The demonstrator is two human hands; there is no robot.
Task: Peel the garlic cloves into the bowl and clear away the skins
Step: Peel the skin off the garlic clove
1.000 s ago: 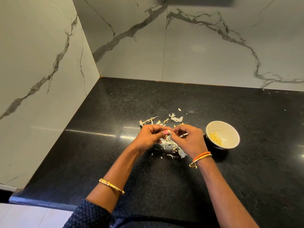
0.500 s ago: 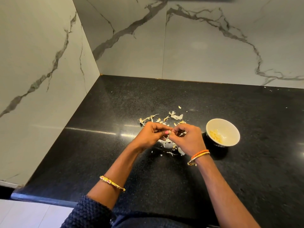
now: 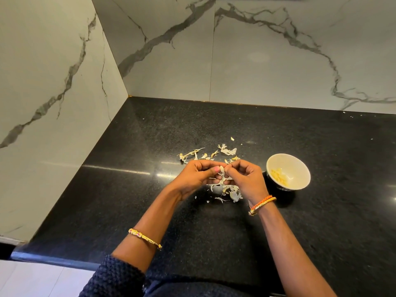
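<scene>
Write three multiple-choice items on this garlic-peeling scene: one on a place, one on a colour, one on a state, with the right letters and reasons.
1. Where does the bowl stand?
A. To the right of the right hand
B. Against the back wall
C. Left of the left hand

2. What colour is the countertop?
A. White
B. Black
C. Red

3. What are the hands doing?
A. Resting flat and apart
B. Lifting the bowl
C. Pinching a garlic clove between them

Answers: 1 A, the bowl sits beside the right hand. 2 B, the speckled surface is black. 3 C, the left hand and right hand meet on the garlic clove above the skins.
</scene>
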